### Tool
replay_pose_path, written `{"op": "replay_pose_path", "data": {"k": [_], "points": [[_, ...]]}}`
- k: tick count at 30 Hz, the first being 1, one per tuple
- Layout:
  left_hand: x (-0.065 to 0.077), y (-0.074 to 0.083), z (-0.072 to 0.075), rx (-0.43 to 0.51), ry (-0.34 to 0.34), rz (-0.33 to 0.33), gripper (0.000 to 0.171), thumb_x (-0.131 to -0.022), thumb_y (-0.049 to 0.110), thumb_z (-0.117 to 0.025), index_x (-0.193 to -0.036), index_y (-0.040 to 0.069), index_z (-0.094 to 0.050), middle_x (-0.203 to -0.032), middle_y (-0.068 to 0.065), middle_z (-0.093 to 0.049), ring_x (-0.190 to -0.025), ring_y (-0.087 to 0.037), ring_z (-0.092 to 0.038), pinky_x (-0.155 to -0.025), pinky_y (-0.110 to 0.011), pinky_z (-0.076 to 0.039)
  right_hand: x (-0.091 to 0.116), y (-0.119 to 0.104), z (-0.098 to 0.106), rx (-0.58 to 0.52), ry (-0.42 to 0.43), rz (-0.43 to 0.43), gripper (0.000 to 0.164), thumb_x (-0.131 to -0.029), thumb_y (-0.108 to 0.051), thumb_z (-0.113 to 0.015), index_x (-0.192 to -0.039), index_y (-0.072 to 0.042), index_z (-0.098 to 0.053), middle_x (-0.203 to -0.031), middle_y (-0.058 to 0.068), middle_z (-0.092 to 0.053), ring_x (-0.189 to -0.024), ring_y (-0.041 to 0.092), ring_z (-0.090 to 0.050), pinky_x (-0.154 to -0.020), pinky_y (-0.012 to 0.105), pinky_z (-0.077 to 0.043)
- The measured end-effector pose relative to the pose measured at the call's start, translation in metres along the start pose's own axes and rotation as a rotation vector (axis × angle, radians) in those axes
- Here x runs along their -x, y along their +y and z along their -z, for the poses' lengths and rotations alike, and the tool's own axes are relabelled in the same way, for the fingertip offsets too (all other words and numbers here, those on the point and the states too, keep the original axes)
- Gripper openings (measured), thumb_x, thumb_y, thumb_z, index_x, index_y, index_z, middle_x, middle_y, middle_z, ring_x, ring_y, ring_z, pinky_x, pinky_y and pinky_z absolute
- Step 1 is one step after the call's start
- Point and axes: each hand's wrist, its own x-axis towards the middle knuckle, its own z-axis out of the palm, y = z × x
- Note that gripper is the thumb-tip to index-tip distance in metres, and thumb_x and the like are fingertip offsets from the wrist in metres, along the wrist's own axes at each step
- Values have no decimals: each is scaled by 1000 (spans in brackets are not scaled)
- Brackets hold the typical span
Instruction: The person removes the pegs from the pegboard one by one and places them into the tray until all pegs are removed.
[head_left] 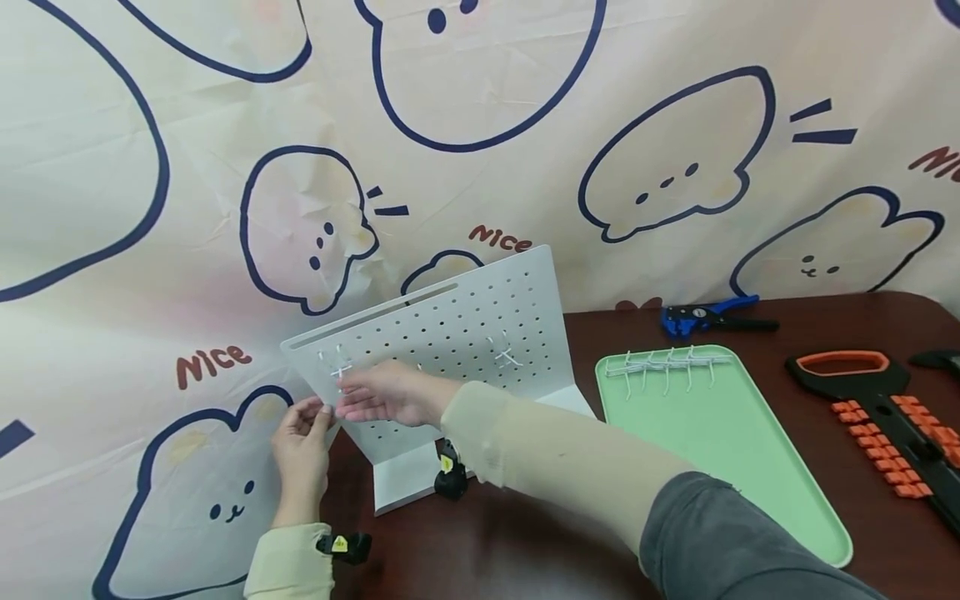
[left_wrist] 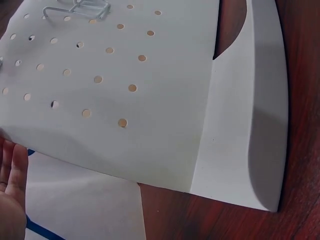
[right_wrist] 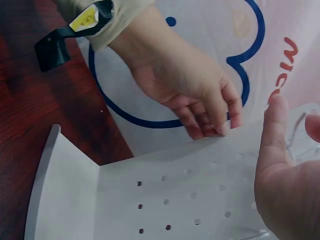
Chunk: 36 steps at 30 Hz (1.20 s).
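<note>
Around one edge of the pegboard [head_left: 461,325], curled left fingers [right_wrist: 217,112]; hook [head_left: 341,369] half-hidden behind straight right fingers [right_wrist: 274,131]

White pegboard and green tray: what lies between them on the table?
In the head view, only bare dark table shows between the pegboard and tray; lower down, the right sleeve crosses in front, hiding part of that stretch.
</note>
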Motion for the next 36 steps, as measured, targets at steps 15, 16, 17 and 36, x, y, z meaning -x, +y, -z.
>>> {"op": "replay_pose_path", "data": {"k": [15,16,17,36], "points": [[-1,-3,-2,-41,-8,-2,26,-105,6,-60,-125,-10,-58,-98,0,-62,-84,-3,-61,-77,-9,-52,23,3,3,29,-132,7,12,-104,0,-57,-101,4,-68,-81,7,-68,-69,9,-65,-63,16,-56],[-1,-4,-1,-52,-6,0,26,-105,7,-60,-125,-10,-58,-99,-2,-62,-84,-3,-61,-76,-8,-52,28,2,7,58,-151,12,11,-104,1,-57,-100,3,-66,-82,8,-68,-71,10,-66,-65,17,-57],[-2,-4,-1,-59,-3,2,25,-105,7,-59,-124,-9,-59,-100,-3,-63,-84,-3,-61,-76,-8,-52,32,0,12,86,-166,17,11,-104,2,-56,-97,1,-64,-83,8,-68,-73,11,-66,-66,18,-57],[-2,-7,0,-113,18,39,22,-105,10,-60,-124,-1,-61,-100,3,-62,-86,-3,-61,-77,-6,-50,143,-36,199,423,125,175,28,-103,-2,-62,-125,13,-55,-108,19,-66,-97,25,-68,-90,35,-59]]}}
